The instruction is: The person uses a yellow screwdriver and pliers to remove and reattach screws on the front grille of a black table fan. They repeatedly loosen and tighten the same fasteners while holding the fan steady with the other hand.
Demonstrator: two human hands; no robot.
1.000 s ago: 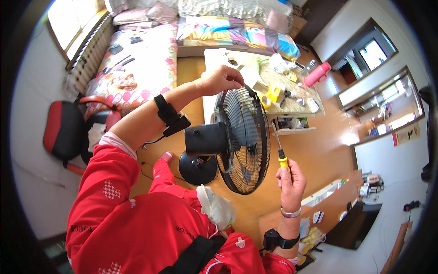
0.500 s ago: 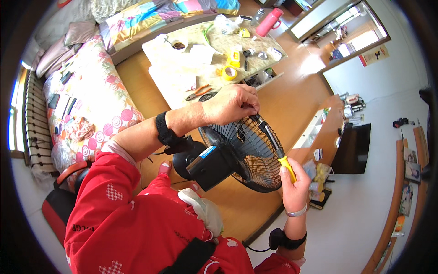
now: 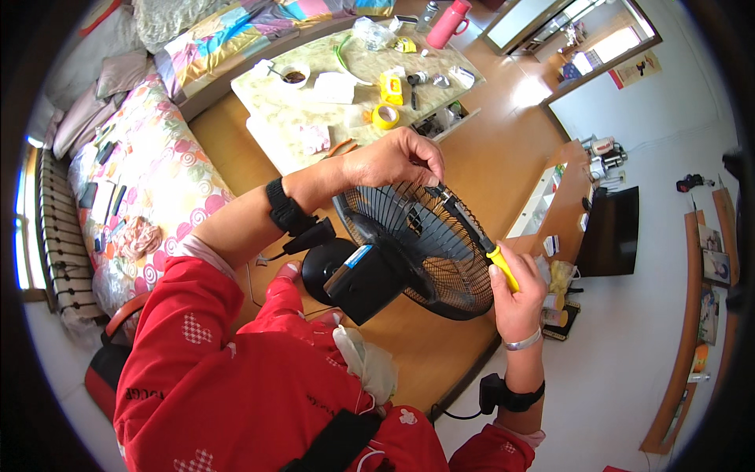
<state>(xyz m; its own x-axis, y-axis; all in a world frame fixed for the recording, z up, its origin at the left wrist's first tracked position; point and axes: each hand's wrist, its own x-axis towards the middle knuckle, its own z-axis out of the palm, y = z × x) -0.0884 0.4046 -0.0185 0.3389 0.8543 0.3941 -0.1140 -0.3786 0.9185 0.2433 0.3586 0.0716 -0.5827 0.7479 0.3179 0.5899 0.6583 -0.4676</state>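
Observation:
A black electric fan (image 3: 370, 287) with a round wire grille (image 3: 460, 263) stands tilted in front of me. My right hand (image 3: 519, 295) grips the yellow handle of a screwdriver (image 3: 503, 269), whose shaft runs along the grille's rim toward my left fingers. At the upper end of the rim, the fingertips of my left hand (image 3: 393, 160) are pinched together close to the screwdriver's tip. What lies between those fingertips is too small to make out. My left forearm crosses above the fan and hides part of the pliers (image 3: 342, 148) on the table.
Beyond the fan stands a marble-patterned table (image 3: 267, 102) with a yellow tape roll (image 3: 385, 117), a bowl (image 3: 295, 75), a pink thermos (image 3: 448, 23) and an open drawer (image 3: 440, 122). A bed (image 3: 173, 149) is at the left. A low cabinet (image 3: 562, 197) runs along the right wall.
My left hand has lifted slightly off the rim, showing more of the grille. My right hand with the screwdriver has shifted a little right and up. The whole view has turned slightly.

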